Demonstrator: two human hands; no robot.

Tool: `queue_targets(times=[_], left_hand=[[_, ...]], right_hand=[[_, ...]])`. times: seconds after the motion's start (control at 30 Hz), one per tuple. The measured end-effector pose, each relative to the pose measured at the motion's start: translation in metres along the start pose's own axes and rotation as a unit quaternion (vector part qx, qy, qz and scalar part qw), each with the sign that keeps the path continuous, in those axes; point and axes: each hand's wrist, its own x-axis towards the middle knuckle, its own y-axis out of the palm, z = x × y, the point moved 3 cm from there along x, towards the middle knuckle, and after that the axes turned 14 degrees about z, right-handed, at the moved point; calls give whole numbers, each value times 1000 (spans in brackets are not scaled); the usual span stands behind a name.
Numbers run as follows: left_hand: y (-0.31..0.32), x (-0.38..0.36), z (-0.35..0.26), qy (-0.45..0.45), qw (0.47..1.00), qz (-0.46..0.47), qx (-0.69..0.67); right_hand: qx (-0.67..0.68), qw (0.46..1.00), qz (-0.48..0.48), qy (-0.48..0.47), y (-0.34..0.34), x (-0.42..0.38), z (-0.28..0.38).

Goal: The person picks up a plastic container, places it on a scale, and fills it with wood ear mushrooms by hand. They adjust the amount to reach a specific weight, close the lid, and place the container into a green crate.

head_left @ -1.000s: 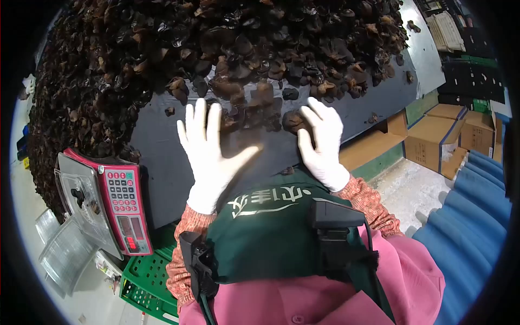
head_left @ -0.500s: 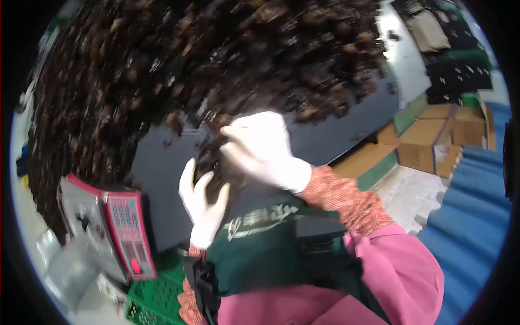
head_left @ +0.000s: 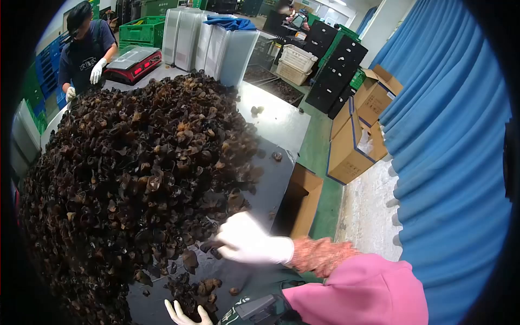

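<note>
A large heap of dark brown, glistening wood ear mushrooms (head_left: 146,162) covers much of the grey tabletop (head_left: 271,168). My right hand (head_left: 246,238), in a white glove, is closed at the near edge of the heap. A dark wood ear piece (head_left: 210,246) sticks out from its fingertips. Low in the view, my left hand (head_left: 187,315), also gloved in white, has fingers and thumb spread beside a small separate cluster of wood ears (head_left: 190,292). Only part of that hand shows at the frame's bottom edge.
Across the table a co-worker (head_left: 89,51) in white gloves stands by a red scale (head_left: 132,64). Clear plastic bins (head_left: 208,43) stand behind the heap. An open cardboard box (head_left: 300,200) is right of the table, other cartons (head_left: 355,143) and a blue curtain (head_left: 449,135) beyond.
The view has lifted and swung, bringing the far table end and co-worker into sight. My hands, close together before, are now farther apart, the right one at the heap's edge.
</note>
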Motion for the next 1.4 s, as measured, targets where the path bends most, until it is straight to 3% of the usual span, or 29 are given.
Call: queue_targets(times=[0.03,0.1,0.2,0.23,0.3,0.37,0.47,0.63,0.7,0.83,0.93,1.03,1.17,1.33,1.4], left_hand=[[1,0,1,-1,1000,-3,-3],[0,-2,-1,-2,1000,-2,-5],[2,-2,2,10,1000,4,8],[3,-2,2,17,1000,6,11],[2,-2,2,30,999,10,22],[-1,-5,2,29,998,12,52],[-4,-10,1,-3,999,-8,36],[-12,-23,4,-83,996,-22,-17],[-12,-20,2,-100,994,-19,-28],[-11,-14,2,-90,996,-8,-25],[-12,-5,-1,-71,997,-4,-25],[-15,7,-4,-16,997,34,73],[-12,27,-11,47,969,162,182],[3,14,13,66,983,148,86],[-8,18,-2,53,991,125,23]], right_hand=[[-34,992,96,68,-9,-15,-16],[-147,983,81,74,-5,-56,-50],[-158,986,-19,42,-2,-78,-56],[-90,995,-44,16,5,-73,-52],[36,997,49,41,25,-48,-27],[75,989,-75,-105,60,-32,-3],[61,993,-11,-104,112,0,23],[173,949,-3,-263,146,0,52],[141,949,19,-280,150,-4,52],[101,962,-90,-239,139,-7,36],[115,970,-65,-205,126,-5,29],[107,974,-56,-192,117,-1,32],[31,979,-7,-203,134,10,39],[7,982,-6,-187,107,17,32],[20,976,-120,-183,84,15,22]])
